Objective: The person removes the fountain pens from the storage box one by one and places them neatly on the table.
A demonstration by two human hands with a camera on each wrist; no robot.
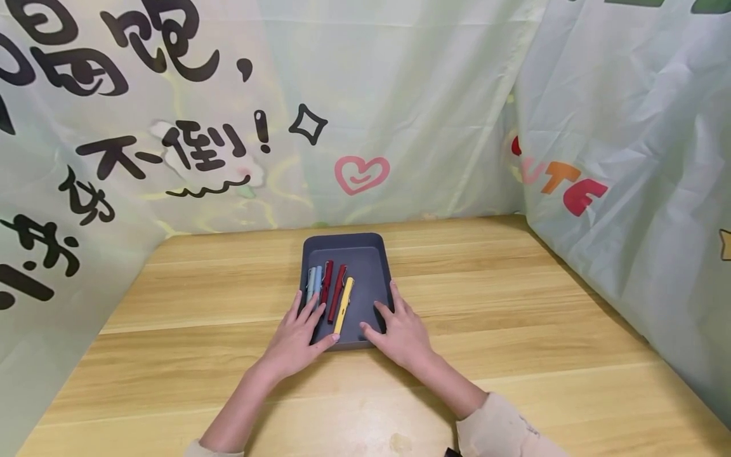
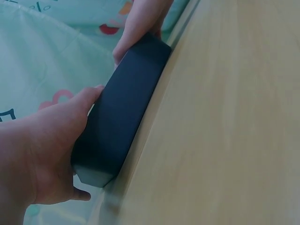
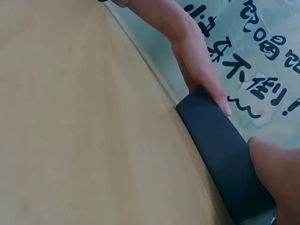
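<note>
A dark grey rectangular tray (image 1: 368, 270) sits on the wooden table, its short end toward me. Inside, toward its left, lie two light blue pens (image 1: 318, 278), two dark red pens (image 1: 337, 295) and a yellow pen (image 1: 345, 304). My left hand (image 1: 294, 346) rests over the near left corner, fingers spread along the left wall and thumb near the yellow pen's lower end. My right hand (image 1: 404, 335) rests over the near right corner, one finger along the outer right wall, thumb inside. Both wrist views show thumbs at the rim of the tray's front wall (image 2: 124, 103).
The wooden table (image 1: 502, 298) extends on both sides of the tray. Behind it hangs a pale printed cloth (image 1: 434, 127) with black lettering and a pink heart; another printed cloth (image 1: 645, 266) lines the right side.
</note>
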